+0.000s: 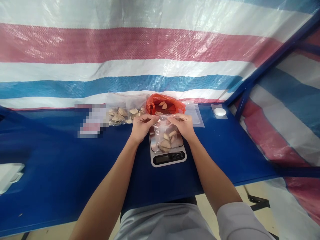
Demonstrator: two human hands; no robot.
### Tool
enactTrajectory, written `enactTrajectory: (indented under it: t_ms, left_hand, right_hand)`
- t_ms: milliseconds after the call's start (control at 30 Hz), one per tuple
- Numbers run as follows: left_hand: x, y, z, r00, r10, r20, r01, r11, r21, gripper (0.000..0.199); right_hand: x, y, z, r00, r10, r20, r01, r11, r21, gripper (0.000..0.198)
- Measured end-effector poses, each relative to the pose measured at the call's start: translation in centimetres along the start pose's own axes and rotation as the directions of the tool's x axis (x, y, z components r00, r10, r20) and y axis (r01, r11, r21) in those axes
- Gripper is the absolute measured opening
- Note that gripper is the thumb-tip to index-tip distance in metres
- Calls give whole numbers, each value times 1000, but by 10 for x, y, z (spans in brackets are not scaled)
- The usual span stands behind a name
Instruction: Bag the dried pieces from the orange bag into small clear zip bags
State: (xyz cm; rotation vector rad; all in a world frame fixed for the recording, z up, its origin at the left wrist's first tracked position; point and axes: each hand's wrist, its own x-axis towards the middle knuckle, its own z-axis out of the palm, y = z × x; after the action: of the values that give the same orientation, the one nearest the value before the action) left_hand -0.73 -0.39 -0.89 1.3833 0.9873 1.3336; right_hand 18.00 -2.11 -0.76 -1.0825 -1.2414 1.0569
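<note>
A clear zip bag (pixel 162 131) with several pale, dried-looking slices in its lower part is over the kitchen scale (pixel 168 159). My left hand (pixel 143 125) pinches the bag's top edge on the left. On the right, my right hand (pixel 183 124) pinches the same edge. The white scale has a dark display strip at its front, and I cannot read a figure on it. Just behind my hands an open red plastic bag (pixel 178 106) holds more of the pale slices (pixel 164 105).
Filled clear bags (pixel 117 116) lie left of the red bag, beside a blurred-out patch (pixel 93 121). Flat clear plastic (pixel 197 115) lies right of it. A white oval object (pixel 220 112) rests farther right on the blue table (pixel 62 166). A white case (pixel 10 175) is at the left edge. Striped sheeting hangs behind.
</note>
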Motion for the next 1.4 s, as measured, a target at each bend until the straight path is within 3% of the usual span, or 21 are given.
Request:
enactTrajectory:
  t_ms: [367,567,733,933,1167,1400]
  left_hand:
    - [-4,-4,-1,1000,-6,4,6,999,49,32]
    - [-4,-4,-1,1000,-18,18,17,999,48,34]
    - [-4,0,-1,999,-33,-2,33,999,-6,34]
    - [-6,1,0,996,-35,82,30,998,59,34]
    - [-6,1,5,1000,-2,27,0,997,74,36]
    - [-5,5,6,1000,6,6,-7,1000,30,31]
  right_hand:
    - [1,2,0,999,-11,35,11,1000,-27,27]
    - [3,4,-7,992,70,101,-75,996,40,34]
    - [4,2,-8,999,6,39,-7,1000,30,35]
    - [1,0,-4,998,-6,61,5,1000,4,37]
    - [1,5,-9,998,-11,57,9,999,34,35]
    - [-2,-3,-7,991,90,95,-93,995,23,37]
